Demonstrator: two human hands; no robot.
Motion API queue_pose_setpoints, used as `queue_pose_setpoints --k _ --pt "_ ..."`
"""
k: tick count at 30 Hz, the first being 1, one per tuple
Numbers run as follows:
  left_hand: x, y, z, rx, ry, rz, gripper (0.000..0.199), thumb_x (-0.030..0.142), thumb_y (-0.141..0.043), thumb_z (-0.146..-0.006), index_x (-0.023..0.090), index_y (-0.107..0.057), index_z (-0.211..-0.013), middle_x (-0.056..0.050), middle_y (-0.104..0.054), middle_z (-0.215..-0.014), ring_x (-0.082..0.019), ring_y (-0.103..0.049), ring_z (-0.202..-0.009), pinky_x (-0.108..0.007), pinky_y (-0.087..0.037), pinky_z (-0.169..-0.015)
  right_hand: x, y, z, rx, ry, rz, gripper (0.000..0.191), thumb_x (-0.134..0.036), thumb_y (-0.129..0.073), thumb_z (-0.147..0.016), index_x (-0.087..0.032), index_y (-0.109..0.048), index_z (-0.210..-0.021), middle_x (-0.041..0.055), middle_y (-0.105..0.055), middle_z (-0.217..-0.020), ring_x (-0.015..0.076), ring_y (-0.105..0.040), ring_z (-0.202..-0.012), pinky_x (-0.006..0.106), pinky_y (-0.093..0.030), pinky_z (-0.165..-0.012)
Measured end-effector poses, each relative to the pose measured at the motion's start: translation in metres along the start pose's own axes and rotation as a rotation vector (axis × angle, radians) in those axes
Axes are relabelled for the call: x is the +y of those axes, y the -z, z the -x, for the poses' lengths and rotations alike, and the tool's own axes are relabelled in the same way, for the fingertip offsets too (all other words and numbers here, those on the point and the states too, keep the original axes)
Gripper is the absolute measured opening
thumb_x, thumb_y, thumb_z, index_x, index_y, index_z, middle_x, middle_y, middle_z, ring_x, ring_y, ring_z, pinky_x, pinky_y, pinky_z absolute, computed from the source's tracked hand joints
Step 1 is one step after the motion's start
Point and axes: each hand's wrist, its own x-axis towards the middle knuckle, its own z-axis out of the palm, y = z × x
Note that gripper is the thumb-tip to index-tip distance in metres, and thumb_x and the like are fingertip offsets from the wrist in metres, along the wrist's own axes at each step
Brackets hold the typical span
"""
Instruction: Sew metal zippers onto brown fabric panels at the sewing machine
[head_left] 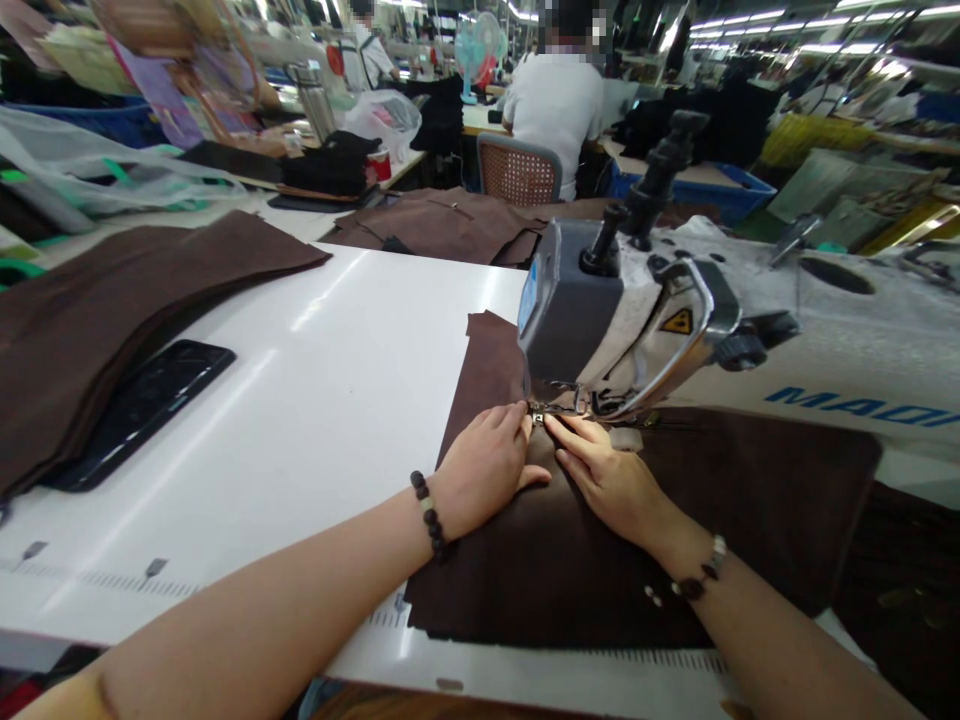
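Observation:
A dark brown fabric panel point(555, 560) lies flat on the white sewing table point(315, 400), running in under the sewing machine head point(622, 320). My left hand point(480, 470) presses the fabric just in front of the presser foot point(556, 402), its fingertips pinching a fold. My right hand point(611, 480) rests beside it, fingers stretched toward the same spot. A small metal piece point(537, 415), perhaps a zipper slider, sits between my fingertips. The needle is hidden by the machine's guard. Each wrist wears a beaded bracelet.
A stack of brown fabric point(112, 330) lies at the table's left, partly over a black phone point(142, 410). More brown fabric point(442, 225) lies beyond the table. A co-worker in a white shirt point(555, 110) sits further off, among other workstations.

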Motion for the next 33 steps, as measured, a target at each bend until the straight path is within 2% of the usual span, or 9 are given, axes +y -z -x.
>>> queue_pose_setpoints --k 19,25,33 --pt "-0.0039 0.0005 -0.0044 -0.011 -0.005 -0.02 0.057 0.055 -0.055 -0.076 0.004 -0.054 -0.102 -0.017 -0.052 -0.108 -0.026 -0.048 -0.1 -0.034 -0.042 -0.087 0.005 -0.0045 -0.0043 -0.025 -0.026 -0.036 0.04 -0.028 -0.031 -0.091 -0.022 -0.042 -0.129 0.0062 -0.047 -0.129 0.0209 -0.044 -0.118 0.047 -0.032 -0.102" --pt "-0.0045 -0.0009 -0.0059 0.003 -0.007 -0.028 0.055 0.054 -0.056 -0.076 0.004 -0.055 -0.1 -0.016 -0.052 -0.108 -0.025 -0.048 -0.1 -0.034 -0.041 -0.087 0.0087 -0.0063 -0.0056 0.025 0.009 -0.039 0.038 -0.028 -0.033 -0.09 -0.023 -0.046 -0.126 0.0074 -0.051 -0.124 0.0205 -0.048 -0.113 0.047 -0.032 -0.101" --pt "-0.0041 0.0 -0.0026 -0.016 -0.008 -0.029 0.059 0.055 -0.055 -0.076 0.004 -0.053 -0.107 -0.015 -0.051 -0.11 -0.025 -0.048 -0.1 -0.033 -0.04 -0.088 0.0039 -0.004 -0.0026 0.015 0.014 -0.063 0.038 -0.027 -0.034 -0.09 -0.023 -0.046 -0.125 0.0065 -0.052 -0.123 0.0219 -0.048 -0.113 0.047 -0.035 -0.098"
